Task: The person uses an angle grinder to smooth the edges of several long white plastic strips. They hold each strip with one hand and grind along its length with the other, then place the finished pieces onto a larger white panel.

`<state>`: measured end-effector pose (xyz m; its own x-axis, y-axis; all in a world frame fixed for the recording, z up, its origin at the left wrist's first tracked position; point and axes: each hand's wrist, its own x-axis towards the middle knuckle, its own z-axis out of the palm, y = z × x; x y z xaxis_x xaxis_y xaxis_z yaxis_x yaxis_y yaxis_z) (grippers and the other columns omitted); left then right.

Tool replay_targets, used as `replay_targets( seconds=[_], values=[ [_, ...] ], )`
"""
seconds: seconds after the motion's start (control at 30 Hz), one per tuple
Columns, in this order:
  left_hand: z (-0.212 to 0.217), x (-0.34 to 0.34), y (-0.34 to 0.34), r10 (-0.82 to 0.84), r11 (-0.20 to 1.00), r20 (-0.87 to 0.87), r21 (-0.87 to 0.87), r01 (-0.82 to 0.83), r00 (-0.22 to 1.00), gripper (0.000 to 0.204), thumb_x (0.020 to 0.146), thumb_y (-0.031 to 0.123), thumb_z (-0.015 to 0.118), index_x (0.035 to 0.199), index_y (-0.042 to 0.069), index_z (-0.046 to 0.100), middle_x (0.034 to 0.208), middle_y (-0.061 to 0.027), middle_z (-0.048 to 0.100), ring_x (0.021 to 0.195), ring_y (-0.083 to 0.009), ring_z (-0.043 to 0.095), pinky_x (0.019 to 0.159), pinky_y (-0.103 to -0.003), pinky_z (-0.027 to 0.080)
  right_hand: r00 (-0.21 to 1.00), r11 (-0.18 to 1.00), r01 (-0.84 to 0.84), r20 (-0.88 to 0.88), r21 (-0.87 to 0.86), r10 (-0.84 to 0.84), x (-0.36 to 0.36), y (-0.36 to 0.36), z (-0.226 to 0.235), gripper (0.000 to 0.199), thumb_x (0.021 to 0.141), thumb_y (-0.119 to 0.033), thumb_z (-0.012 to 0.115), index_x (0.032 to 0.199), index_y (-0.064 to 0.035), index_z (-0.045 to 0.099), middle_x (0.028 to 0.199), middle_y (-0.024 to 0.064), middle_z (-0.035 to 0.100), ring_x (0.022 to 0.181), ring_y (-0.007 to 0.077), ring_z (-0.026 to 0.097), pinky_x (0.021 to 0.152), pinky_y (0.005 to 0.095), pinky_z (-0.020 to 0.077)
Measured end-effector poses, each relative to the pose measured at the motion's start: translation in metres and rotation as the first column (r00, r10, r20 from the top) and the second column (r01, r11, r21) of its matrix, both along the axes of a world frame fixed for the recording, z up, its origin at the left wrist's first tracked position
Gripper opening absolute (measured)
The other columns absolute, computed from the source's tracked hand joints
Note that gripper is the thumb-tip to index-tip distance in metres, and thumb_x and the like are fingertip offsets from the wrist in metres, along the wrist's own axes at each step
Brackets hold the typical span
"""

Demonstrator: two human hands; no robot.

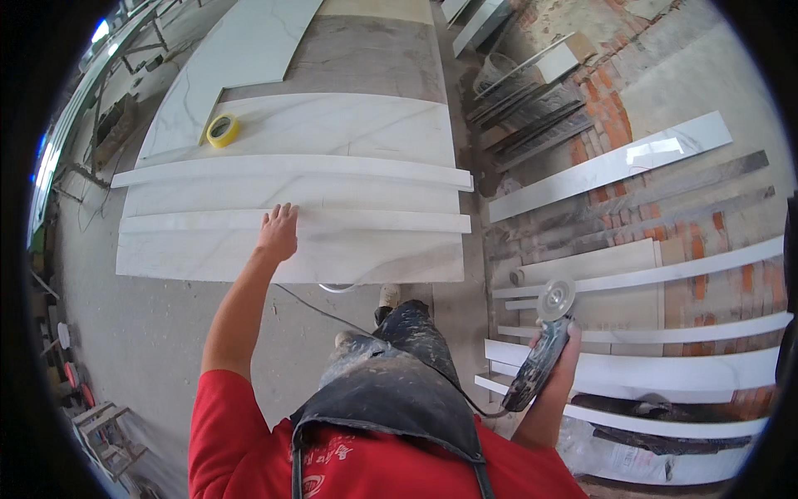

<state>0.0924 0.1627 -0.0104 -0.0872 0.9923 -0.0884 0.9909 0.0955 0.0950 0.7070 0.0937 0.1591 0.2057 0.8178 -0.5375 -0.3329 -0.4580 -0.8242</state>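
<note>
My left hand rests on a narrow white strip with its fingers stretched out over it. That strip lies across a white, grey-veined slab, and a second white strip runs roughly parallel farther away. Off to the right, my right hand grips the dusty body of an angle grinder, held in the air apart from the slab. Its round disc points away from me. A cable passes across my apron toward the grinder's lower end.
A yellow tape roll sits beyond the strips, beside an L-shaped slab piece. Several white strips, such as one, lean along the brick wall at right. A wooden stool stands lower left.
</note>
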Motion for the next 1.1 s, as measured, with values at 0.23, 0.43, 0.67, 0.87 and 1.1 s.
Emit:
replay_targets(
  seconds=[0.23,0.43,0.67,0.87,1.1],
  values=[
    [-0.007,-0.022,0.004,-0.132,0.983,-0.103,-0.143,0.117,0.986,0.025,0.086,0.003,0.06,0.111,0.005,0.064,0.12,-0.0129,0.059,0.119,-0.0317,0.056,0.1,-0.045,0.047,0.966,0.99,0.088,-0.232,-0.112,-0.113,0.0,0.002,-0.065,0.066,0.097,-0.062,0.051,0.122,-0.0018,0.058,0.095,0.0134,0.068,0.069,0.0273,0.065,0.057,0.0435,0.057],
    [0.036,-0.017,-0.064,-0.071,0.995,-0.135,-0.085,0.06,0.988,0.008,0.083,0.016,0.071,0.09,0.012,0.07,0.112,-0.0073,0.057,0.115,-0.028,0.053,0.096,-0.043,0.046,0.975,1.0,-0.015,-0.221,-0.01,0.012,-0.019,0.024,-0.041,0.066,0.096,-0.063,0.054,0.129,-0.0049,0.056,0.102,0.0148,0.065,0.071,0.0251,0.066,0.056,0.0404,0.0573],
    [0.048,-0.008,-0.092,-0.109,0.99,-0.02,0.093,0.111,0.994,0.011,0.08,0.017,0.066,0.089,0.012,0.068,0.101,-0.0044,0.059,0.106,-0.0253,0.053,0.094,-0.04,0.044,0.996,0.997,-0.061,-0.069,0.054,0.065,-0.091,0.031,0.016,0.06,0.099,-0.057,0.047,0.13,-0.0067,0.055,0.103,0.0132,0.065,0.068,0.0196,0.062,0.055,0.036,0.0549],
    [0.045,0.024,-0.107,-0.12,0.967,0.142,0.24,0.084,0.983,0.012,0.08,0.018,0.065,0.09,0.011,0.067,0.1,-0.0044,0.059,0.103,-0.0248,0.055,0.093,-0.039,0.044,0.995,0.994,-0.072,0.073,0.079,0.067,-0.151,0.013,0.054,0.06,0.099,-0.059,0.047,0.127,-0.0061,0.055,0.104,0.0105,0.066,0.071,0.0168,0.062,0.056,0.0334,0.0549],
    [0.039,0.017,-0.108,-0.198,0.959,0.188,0.239,0.15,0.962,0.01,0.085,0.019,0.063,0.093,0.013,0.067,0.1,-0.0046,0.06,0.104,-0.0248,0.057,0.092,-0.039,0.045,0.992,0.995,-0.102,0.07,0.015,0.1,-0.206,-0.012,0.064,0.062,0.098,-0.06,0.048,0.125,-0.0054,0.057,0.104,0.0103,0.067,0.071,0.0172,0.063,0.057,0.0323,0.0541]
  ],
)
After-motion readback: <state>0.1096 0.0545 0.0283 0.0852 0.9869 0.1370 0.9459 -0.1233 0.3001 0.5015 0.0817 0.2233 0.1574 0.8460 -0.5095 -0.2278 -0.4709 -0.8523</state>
